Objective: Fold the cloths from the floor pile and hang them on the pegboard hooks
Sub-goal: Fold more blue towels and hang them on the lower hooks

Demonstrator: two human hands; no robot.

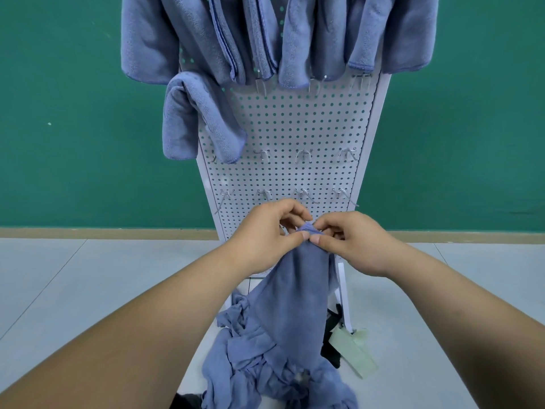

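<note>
The left grip (267,231) and right grip (349,242) meet almost thumb to thumb, each pinching the bunched top edge of one blue cloth (295,293) low in front of the pegboard (295,128); the cloth hangs with its long axis vertical, its lower end trailing into the floor pile (259,376); folded cloths (203,39) already hang above, lower hooks (303,154) stand bare, so the job looks partway done, this piece not yet folded.

Pile (265,364) on floor (88,290) before pegboard (283,128); cloths (188,116) hung above.
</note>
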